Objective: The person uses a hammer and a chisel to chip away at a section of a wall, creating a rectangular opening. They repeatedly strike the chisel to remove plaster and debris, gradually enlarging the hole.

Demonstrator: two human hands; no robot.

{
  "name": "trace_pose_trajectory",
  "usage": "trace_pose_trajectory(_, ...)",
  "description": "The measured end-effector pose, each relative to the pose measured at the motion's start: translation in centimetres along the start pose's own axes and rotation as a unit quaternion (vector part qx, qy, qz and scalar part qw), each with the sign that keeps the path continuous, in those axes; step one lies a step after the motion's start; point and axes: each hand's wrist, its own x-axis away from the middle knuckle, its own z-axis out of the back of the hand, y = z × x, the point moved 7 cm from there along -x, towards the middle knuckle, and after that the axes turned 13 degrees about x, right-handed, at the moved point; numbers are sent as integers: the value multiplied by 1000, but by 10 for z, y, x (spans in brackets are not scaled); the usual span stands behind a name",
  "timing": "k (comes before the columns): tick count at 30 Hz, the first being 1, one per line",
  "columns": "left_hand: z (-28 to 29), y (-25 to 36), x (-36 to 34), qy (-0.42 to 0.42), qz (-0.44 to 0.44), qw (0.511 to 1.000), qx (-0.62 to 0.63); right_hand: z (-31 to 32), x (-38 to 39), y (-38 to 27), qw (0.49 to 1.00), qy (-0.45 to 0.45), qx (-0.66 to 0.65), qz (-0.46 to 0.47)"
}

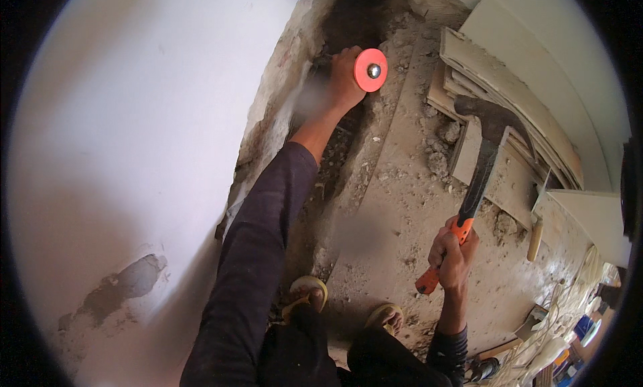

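My left hand (343,84), its arm stretched forward, is wrapped round a chisel (374,70) with a round red hand guard. I see it end-on, with the shiny metal striking end in the guard's middle; its blade is hidden below. It stands over a broken-out channel at the foot of the white wall. My right hand (455,258) grips a claw hammer (479,179) by its orange and black handle. The hammer's dusty metal head (494,119) is raised over the floor, to the right of the chisel and apart from it.
White wall (147,119) runs along the left, with its lower edge broken. Rubble lumps (439,163) and stacked tiles or boards (509,86) lie at the right. A wooden-handled trowel (535,240) leans near them. Cables (562,306) and clutter lie lower right. My sandalled feet are below.
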Motion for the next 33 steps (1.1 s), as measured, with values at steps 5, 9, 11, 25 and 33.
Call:
trace_pose_trajectory(5, 4, -4, -5, 52, -37, 996, 60, 5, -4, -18, 989, 88, -68, 98)
trace_pose_trajectory(9, 13, -8, -4, 82, -22, 995, 47, -1, -22, -66, 923, 73, -252, 280)
trace_pose_trajectory(11, 12, -23, -10, 54, 3, 994, 92, -24, -41, -55, 926, 78, -310, 199)
trace_pose_trajectory(25, 17, -19, -19, 80, 21, 994, 66, 10, -13, -169, 867, 61, -170, 465)
trace_pose_trajectory(33, 32, -9, -20, 51, 49, 983, 167, -102, -109, -3, 986, -57, 154, 27)
